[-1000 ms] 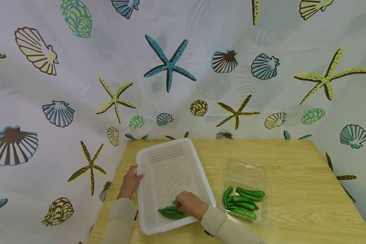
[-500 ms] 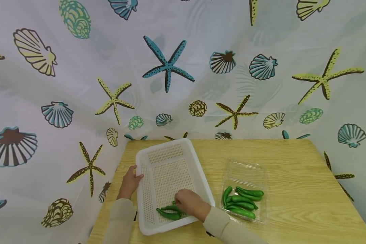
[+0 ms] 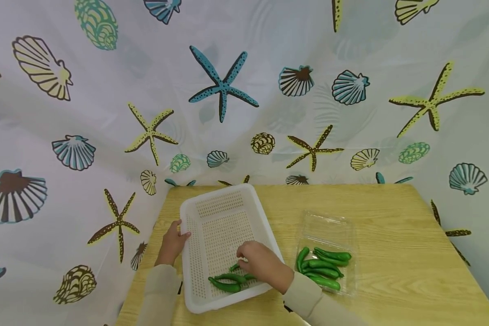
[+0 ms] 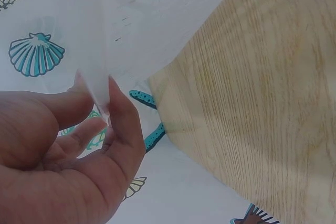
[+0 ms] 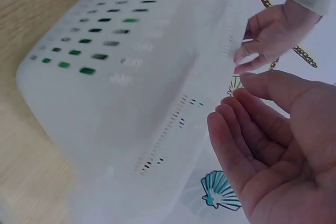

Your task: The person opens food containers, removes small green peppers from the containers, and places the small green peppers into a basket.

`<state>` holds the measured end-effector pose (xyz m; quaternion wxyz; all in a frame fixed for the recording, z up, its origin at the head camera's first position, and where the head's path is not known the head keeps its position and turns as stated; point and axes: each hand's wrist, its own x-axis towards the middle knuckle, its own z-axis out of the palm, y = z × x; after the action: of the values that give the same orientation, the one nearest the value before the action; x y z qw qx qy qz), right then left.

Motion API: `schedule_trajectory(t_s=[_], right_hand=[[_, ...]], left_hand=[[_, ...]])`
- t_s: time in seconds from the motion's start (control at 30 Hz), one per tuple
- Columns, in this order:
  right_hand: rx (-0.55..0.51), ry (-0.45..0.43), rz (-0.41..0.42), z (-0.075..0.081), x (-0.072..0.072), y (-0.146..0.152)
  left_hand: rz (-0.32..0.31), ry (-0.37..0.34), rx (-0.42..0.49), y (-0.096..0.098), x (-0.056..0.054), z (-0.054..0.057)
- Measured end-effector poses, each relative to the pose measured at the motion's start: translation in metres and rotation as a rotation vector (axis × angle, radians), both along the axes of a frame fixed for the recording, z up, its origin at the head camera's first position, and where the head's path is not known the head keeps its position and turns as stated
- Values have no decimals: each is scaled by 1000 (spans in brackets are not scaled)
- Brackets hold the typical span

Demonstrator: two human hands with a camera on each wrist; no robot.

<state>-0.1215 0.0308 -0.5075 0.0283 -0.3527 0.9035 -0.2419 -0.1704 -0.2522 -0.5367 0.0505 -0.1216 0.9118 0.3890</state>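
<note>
A white perforated plastic basket [image 3: 228,300] lies on the table at the left, turned at an angle. My left hand [image 3: 172,243] holds its left rim; in the left wrist view, thumb and fingers of that left hand [image 4: 79,156] pinch the white edge. Several green chili peppers [image 3: 225,285] lie at the basket's near end. Over them is my right hand [image 3: 264,263], its fingers loosely bent, covering part of the peppers. Nothing shows between thumb and fingers of the right hand [image 5: 283,145] in the right wrist view, beside the basket's wall [image 5: 126,103].
To the basket's right, a clear plastic clamshell box [image 3: 330,226] lies with its lid folded back. Several more green chili peppers [image 3: 325,283] are piled in its near half. A curtain [image 3: 236,145] printed with shells and starfish hangs around the wooden table [image 3: 399,253].
My right hand has let go of a chili pepper in the basket and moved up and slightly right, its thumb parting from its fingers. My left hand has kept its grip on the rim.
</note>
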Motion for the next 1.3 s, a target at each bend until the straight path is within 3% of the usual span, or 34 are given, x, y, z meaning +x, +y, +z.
schedule_trajectory(t_s=[0.4,0.7,1.03,1.3], right_hand=[[-67,72,-28,16,-7,28],[-110,83,-102,21,-10,54],[-133,47,-197,16,-10,84],[-99,-27,-328,16,-9,111]], left_hand=[[-3,0,-6,0,0,0],[-3,-5,-16,1,0,1],[-1,8,-20,1,0,1],[3,-1,6,1,0,1]])
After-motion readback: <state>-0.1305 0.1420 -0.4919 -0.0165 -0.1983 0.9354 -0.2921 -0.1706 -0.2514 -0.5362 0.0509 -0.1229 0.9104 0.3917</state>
